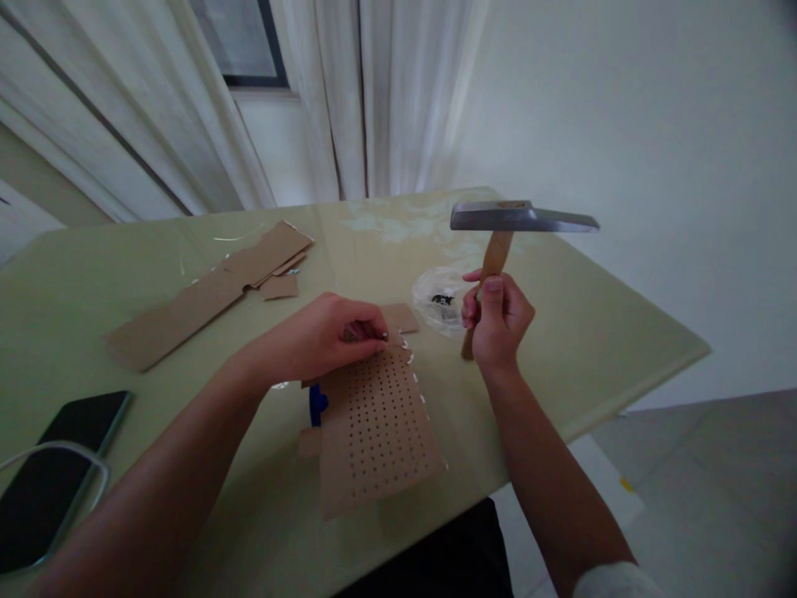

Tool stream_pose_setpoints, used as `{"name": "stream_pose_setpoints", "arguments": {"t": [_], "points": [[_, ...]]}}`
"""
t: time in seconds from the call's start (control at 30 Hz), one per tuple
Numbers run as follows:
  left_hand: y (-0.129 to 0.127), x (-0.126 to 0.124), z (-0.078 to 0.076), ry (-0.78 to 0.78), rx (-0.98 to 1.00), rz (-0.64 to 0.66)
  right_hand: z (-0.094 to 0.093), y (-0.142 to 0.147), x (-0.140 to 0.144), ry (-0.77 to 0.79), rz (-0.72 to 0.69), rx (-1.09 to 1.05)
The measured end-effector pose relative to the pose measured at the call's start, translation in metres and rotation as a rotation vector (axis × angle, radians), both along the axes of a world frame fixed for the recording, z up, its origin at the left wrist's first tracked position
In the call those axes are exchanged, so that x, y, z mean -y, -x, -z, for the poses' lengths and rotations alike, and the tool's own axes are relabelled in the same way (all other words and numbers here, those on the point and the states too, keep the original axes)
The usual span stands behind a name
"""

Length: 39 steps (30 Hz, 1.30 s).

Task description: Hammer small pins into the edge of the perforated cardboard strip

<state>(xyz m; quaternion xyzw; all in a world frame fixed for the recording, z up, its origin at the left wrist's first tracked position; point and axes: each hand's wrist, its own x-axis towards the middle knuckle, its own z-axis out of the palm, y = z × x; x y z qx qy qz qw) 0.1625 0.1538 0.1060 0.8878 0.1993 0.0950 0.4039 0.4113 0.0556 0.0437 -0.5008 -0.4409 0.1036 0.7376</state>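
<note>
- Fingers (367, 330) of the left hand (324, 336) are pinched together on something small at the far edge of a brown cardboard sheet (379, 432) punched with rows of holes; what they pinch is too small to tell, though it may be a nail held steady.
- Right hand (498, 320) is clenched around the wooden handle of a hammer (520, 218), whose steel head stands raised above and just to the right of the left fingers, probably poised over the pinched spot.
- Punched sheet lies flat on the worktop (591, 332), directly under the left fingers and reaching back toward the person.
- Just beyond the right hand sits a clear plastic bag (439, 299) holding small dark bits.
- Well left of both hands lie cardboard scraps (212, 291) and a phone (56, 473).
</note>
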Motion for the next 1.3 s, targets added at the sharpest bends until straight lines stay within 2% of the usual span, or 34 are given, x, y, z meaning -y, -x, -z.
{"name": "stream_pose_setpoints", "arguments": {"t": [0.1,0.2,0.33,0.4,0.53,0.67,0.83,1.07,1.2,1.3], "points": [[0.000,0.000,0.001,-0.003,0.005,0.001,-0.008,-0.002,0.016,0.071,-0.015,0.032],[-0.001,0.000,0.000,-0.026,0.019,0.009,-0.027,-0.007,0.045,0.217,-0.048,0.177],[-0.003,0.001,0.001,-0.031,0.058,0.004,-0.066,-0.009,0.082,0.435,0.011,0.666],[-0.003,0.000,0.002,-0.018,0.079,0.002,-0.083,-0.006,0.091,0.488,0.003,0.906],[-0.004,-0.004,0.007,-0.027,0.122,0.013,-0.098,0.003,0.095,0.574,-0.001,1.152],[-0.005,-0.005,0.009,-0.046,0.149,0.034,-0.098,0.007,0.093,0.606,0.025,1.174],[-0.005,-0.005,0.008,-0.034,0.138,0.062,-0.099,0.008,0.092,0.698,-0.046,1.167],[-0.007,-0.006,0.011,-0.057,0.161,0.048,-0.109,0.011,0.092,0.668,-0.005,1.131],[-0.006,-0.004,0.008,-0.061,0.131,0.066,-0.105,0.011,0.093,0.717,-0.053,1.157],[-0.006,-0.003,0.008,-0.073,0.131,0.082,-0.107,0.013,0.095,0.765,-0.028,1.168]]}}
